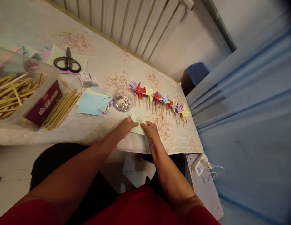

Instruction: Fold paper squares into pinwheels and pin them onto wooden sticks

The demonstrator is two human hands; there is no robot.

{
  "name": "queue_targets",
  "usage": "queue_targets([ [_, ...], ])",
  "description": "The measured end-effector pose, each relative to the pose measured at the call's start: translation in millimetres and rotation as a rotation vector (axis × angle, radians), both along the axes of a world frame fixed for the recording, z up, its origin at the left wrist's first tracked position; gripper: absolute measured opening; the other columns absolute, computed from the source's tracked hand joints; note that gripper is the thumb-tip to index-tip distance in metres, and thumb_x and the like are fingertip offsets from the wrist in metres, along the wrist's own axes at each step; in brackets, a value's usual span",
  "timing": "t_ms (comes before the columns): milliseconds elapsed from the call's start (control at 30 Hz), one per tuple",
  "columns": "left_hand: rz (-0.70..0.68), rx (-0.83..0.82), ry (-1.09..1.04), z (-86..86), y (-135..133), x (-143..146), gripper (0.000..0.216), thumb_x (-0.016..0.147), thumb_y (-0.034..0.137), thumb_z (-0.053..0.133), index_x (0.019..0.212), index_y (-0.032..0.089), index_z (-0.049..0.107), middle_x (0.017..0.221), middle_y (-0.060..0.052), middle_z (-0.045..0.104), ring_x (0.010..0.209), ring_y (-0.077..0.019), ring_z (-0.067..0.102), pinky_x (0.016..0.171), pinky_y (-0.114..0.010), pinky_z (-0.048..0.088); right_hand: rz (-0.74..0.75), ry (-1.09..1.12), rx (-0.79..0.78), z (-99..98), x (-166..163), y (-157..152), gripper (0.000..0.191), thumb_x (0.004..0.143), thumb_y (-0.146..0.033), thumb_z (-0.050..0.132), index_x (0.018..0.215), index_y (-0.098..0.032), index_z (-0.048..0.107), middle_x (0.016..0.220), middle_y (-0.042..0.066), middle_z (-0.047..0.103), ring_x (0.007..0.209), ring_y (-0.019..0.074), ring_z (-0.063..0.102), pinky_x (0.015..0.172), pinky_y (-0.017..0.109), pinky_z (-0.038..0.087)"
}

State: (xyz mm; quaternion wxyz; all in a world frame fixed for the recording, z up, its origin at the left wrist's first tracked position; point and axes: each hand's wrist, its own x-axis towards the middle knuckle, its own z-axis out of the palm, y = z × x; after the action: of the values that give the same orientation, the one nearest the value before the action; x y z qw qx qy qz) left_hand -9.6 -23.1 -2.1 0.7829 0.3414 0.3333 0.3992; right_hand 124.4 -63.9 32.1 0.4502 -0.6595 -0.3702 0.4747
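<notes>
Between my two hands is a pale yellow-green sheet of paper (138,128), its edges curled, held just above the front of the table. My left hand (127,127) pinches its left side with thumb and fingers. On the opposite side my right hand (150,128) grips it the same way, the thumbs close together. Just beyond the paper stands a clear round dish (122,100) with small shiny metal pieces. To its right lies a row of finished paper pinwheels (157,97) in red, yellow, purple and blue on thin sticks. Left of the dish is a stack of coloured paper squares (93,102).
Black-handled scissors (67,62) lie on paper at the back left, near small patterned boxes (87,79). A plastic bin (9,93) of sticks stands at far left, with a bundle of sticks (61,109) beside it. A power strip (200,164) sits beyond the table's right corner, beside a blue curtain (248,103).
</notes>
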Motion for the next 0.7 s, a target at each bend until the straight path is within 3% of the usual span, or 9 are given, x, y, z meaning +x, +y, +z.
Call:
queue_targets([
  [267,-0.064,-0.032,-0.046,7.2,1.2,-4.1,0.034,0.062,0.016,0.073,0.096,0.01,0.073,0.081,-0.006,0.076,0.071,-0.0175,0.067,0.071,-0.027,0.05,-0.005,0.089,0.04,1.3,11.1,-7.0,0.026,0.058,-0.033,0.076,0.079,-0.018,0.071,0.065,-0.002,0.068,0.055,0.0118,0.055,0.057,0.025,0.042],
  [467,-0.063,-0.046,-0.055,5.6,1.9,-4.1,0.032,0.061,0.016,0.072,0.093,0.011,0.072,0.077,-0.005,0.074,0.067,-0.0159,0.065,0.066,-0.025,0.049,-0.042,-0.045,0.279,-6.7,15.8,-12.1,0.036,0.063,-0.022,0.073,0.099,-0.024,0.071,0.089,0.0,0.073,0.077,0.016,0.064,0.073,0.029,0.05],
  [567,-0.059,-0.066,-0.061,7.7,2.2,-6.2,0.034,0.059,0.018,0.073,0.092,0.011,0.072,0.076,-0.004,0.074,0.068,-0.0164,0.065,0.065,-0.026,0.049,0.029,-0.2,0.348,-8.3,20.3,-16.4,0.029,0.069,-0.022,0.07,0.097,-0.024,0.075,0.098,0.002,0.072,0.089,0.0181,0.064,0.082,0.031,0.049],
  [700,-0.071,-0.063,-0.056,11.3,1.7,-9.0,0.032,0.059,0.02,0.072,0.091,0.014,0.071,0.073,-0.002,0.073,0.072,-0.0183,0.066,0.067,-0.027,0.051,0.171,-0.256,0.343,-3.0,24.4,-22.9,0.019,0.071,-0.022,0.066,0.087,-0.025,0.077,0.109,0.003,0.07,0.101,0.0203,0.063,0.084,0.031,0.048],
])
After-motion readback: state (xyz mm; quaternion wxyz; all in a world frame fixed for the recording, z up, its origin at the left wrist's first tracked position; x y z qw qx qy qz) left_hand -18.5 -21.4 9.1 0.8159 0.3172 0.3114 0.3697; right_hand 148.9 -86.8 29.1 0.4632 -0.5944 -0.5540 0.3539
